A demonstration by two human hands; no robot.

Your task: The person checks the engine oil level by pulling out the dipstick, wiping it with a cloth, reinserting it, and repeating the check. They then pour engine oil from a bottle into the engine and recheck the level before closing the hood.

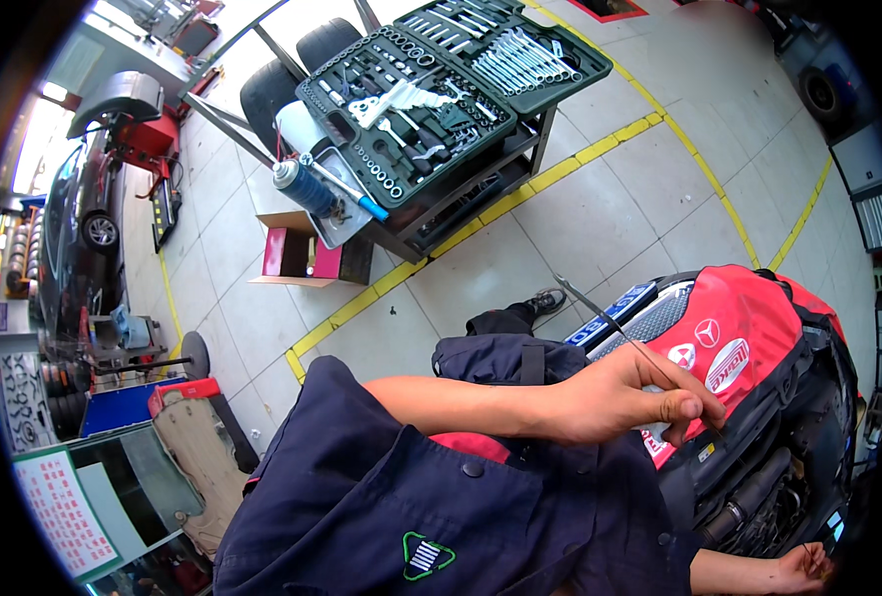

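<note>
My left hand [632,393] reaches across in front of my torso, its fingers closed round a thin dark metal tool [600,314] with a slender tip pointing up and left. The tool's exact kind is unclear. Beneath and beyond this hand, a red fender cover [754,316] lies over the front of a car, beside its open engine bay [754,497]. At the lower right edge my right hand [804,570] is beside the engine bay, fingers pinched together. Whatever may be between those fingertips is too small to name.
Ahead, a metal cart carries an open socket and wrench set [421,99], a spray can [302,185] and a small tray [339,226]. An open cardboard box [292,253] sits beside it. Yellow lines [600,149] cross the tiled floor. Another car [78,228] stands far left.
</note>
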